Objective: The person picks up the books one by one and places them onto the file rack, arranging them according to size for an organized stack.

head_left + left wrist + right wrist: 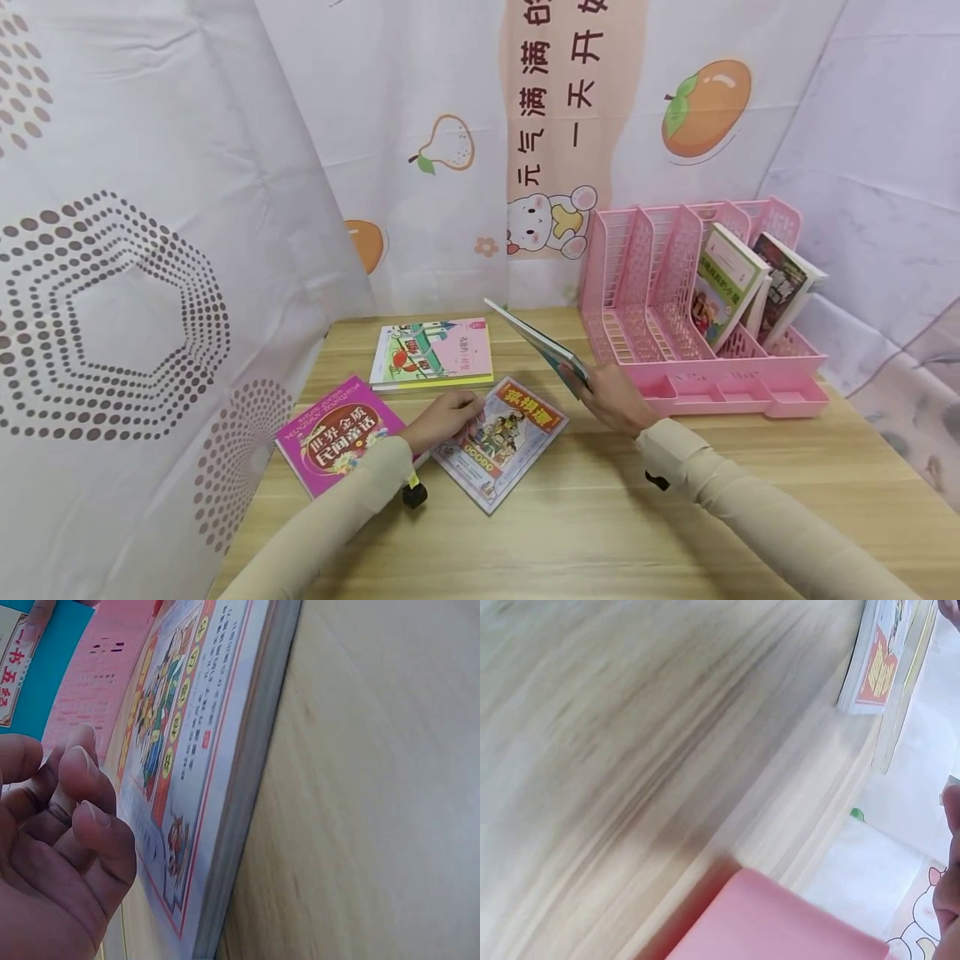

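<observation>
My right hand (615,396) grips a thin teal book (536,333) by its near edge, tilted above the table. In the left wrist view, the teal book's cover (61,664) shows a cream label. My left hand (446,421) hovers at the left edge of a picture book (517,425) lying flat on the table. Its fingers (97,832) are loosely curled with nothing between them. Only part of the right hand's fingers (949,885) shows at the right wrist view's edge.
A pink desk rack (720,373) with several slots stands at the back right, holding a green-covered book (723,279) and a dark-covered book (783,287). Left of the picture book lies a purple book (300,433); behind it, a pink-and-green book (465,350) lies on the table.
</observation>
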Available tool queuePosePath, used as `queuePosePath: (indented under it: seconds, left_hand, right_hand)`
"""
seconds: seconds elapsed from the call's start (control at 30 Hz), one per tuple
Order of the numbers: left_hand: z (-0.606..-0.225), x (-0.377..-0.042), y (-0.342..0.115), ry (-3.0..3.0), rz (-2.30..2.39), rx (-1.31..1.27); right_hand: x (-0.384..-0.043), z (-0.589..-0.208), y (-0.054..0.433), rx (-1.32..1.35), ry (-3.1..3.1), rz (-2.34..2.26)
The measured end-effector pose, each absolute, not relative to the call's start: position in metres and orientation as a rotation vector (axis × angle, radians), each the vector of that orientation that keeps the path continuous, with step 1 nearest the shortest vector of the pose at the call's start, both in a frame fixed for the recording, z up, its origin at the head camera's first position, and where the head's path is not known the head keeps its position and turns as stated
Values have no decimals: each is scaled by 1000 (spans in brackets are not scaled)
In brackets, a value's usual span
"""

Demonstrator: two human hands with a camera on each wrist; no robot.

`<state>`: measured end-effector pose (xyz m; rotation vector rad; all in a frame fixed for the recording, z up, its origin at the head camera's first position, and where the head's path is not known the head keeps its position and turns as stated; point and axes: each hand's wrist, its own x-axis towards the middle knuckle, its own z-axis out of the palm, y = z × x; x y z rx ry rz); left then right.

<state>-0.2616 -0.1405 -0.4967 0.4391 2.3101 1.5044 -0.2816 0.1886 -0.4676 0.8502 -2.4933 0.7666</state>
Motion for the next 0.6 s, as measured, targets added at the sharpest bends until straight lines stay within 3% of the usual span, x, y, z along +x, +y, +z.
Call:
queuePosePath:
  seconds: [0.6]
  left_hand:
    - [-499, -266, -112, 2277, 1458, 523]
  right_hand:
    - [-278, -451, 218, 705, -2401, 767]
